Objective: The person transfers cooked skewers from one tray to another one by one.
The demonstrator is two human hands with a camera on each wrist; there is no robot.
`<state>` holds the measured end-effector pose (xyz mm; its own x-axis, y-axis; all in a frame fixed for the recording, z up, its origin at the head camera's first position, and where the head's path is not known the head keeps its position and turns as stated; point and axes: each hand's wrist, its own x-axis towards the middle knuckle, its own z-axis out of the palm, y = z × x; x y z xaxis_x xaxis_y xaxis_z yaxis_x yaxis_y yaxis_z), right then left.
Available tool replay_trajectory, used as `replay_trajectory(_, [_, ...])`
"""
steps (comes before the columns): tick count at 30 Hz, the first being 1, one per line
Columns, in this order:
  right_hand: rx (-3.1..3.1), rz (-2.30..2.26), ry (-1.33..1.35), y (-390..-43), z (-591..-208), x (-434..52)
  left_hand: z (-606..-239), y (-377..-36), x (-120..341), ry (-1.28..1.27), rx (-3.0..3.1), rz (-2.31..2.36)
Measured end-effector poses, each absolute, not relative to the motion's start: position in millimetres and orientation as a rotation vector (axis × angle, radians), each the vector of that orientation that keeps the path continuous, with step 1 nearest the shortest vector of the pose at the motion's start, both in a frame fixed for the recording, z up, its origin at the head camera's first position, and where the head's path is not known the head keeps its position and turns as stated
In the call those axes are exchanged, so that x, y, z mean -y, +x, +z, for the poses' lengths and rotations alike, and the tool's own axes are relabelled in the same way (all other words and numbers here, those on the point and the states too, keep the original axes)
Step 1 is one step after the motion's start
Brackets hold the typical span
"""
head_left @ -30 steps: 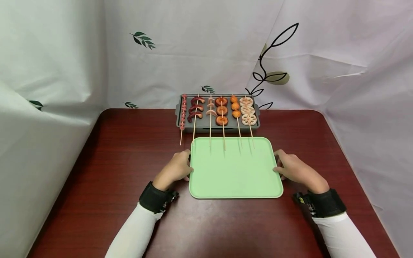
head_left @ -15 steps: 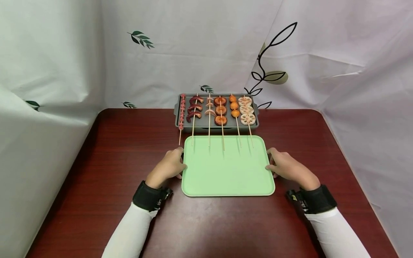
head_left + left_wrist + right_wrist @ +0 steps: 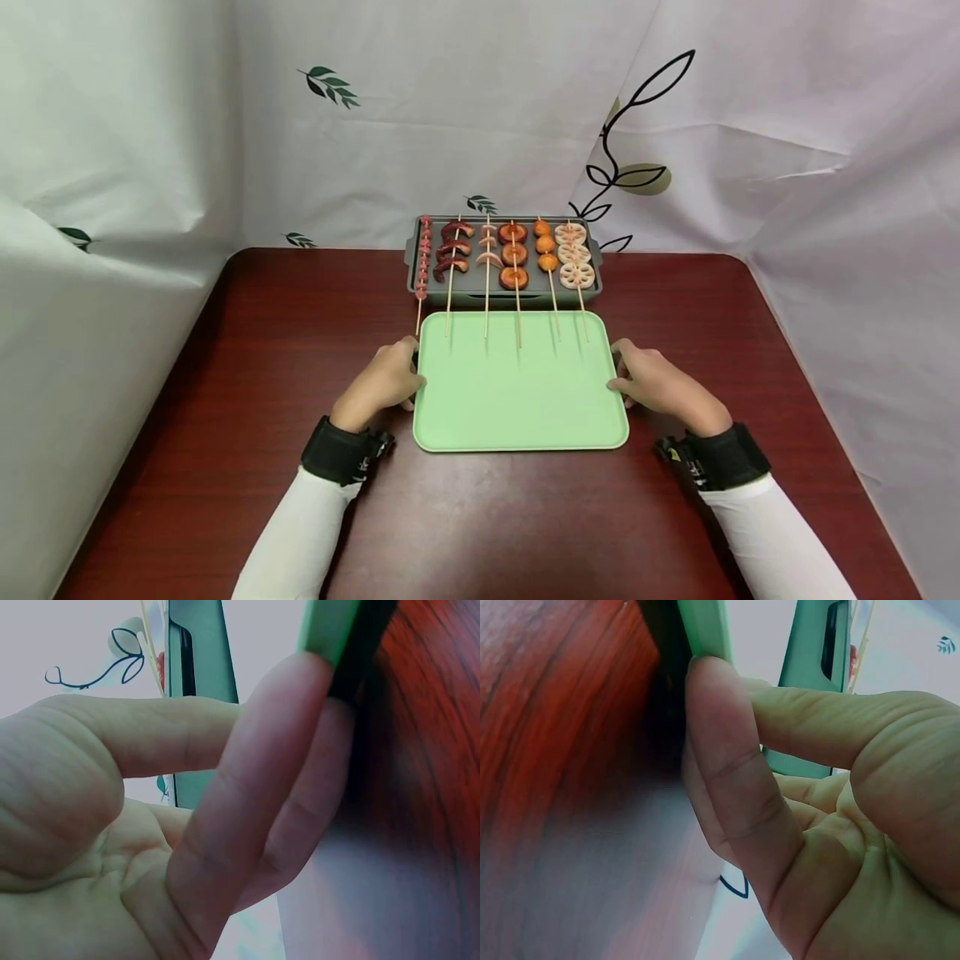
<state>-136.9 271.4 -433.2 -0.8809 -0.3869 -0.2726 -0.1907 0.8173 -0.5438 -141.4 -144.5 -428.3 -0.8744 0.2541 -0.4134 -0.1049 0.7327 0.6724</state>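
A light green rectangular tray (image 3: 517,408) lies between my hands in the head view. My left hand (image 3: 381,379) grips its left side, thumb on the rim and fingers bent under the edge. On the opposite side, my right hand (image 3: 663,385) pinches the rim the same way. Both wrist views show fingers against the green edge, close over the tabletop; whether the tray touches the table I cannot tell. Behind it stands a dark grey grill pan (image 3: 480,287) holding several food skewers, among them lotus root slices (image 3: 577,276) and orange balls (image 3: 548,262). Their stick ends reach over the tray's far edge.
The dark red wooden table (image 3: 262,333) extends to both sides and in front of the tray. White curtain cloth (image 3: 450,100) with leaf prints hangs behind and at both sides. A black band (image 3: 343,450) sits on each wrist.
Both hands have shifted the green tray to the left and slightly toward the grill pan. The pan and its skewers stay in place, and the grips look the same.
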Motion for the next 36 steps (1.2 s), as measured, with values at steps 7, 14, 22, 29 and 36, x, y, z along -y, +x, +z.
replay_trajectory(7, [-2.621, -0.710, -0.416, -138.2, -430.7, -273.1, -430.7, -143.3, 146.4, 0.117, -2.430, 1.019])
replay_trajectory(14, [-2.603, -0.747, -0.423, -139.5, -433.0, -273.4, -429.8, -143.9, 150.0, 0.112, -2.422, 1.035])
replay_trajectory(22, [-2.598, -0.765, -0.415, -136.6, -434.0, -270.5, -430.4, -144.6, 153.8, 0.114, -2.418, 1.043])
replay_trajectory(29, [-2.590, -0.755, -0.400, -134.2, -432.9, -269.8, -432.9, -144.7, 157.2, 0.112, -2.359, 1.085])
replay_trajectory(36, [-2.674, -0.771, -0.436, -139.7, -427.4, -269.9, -431.9, -144.9, 160.0, 0.104, -2.322, 1.136])
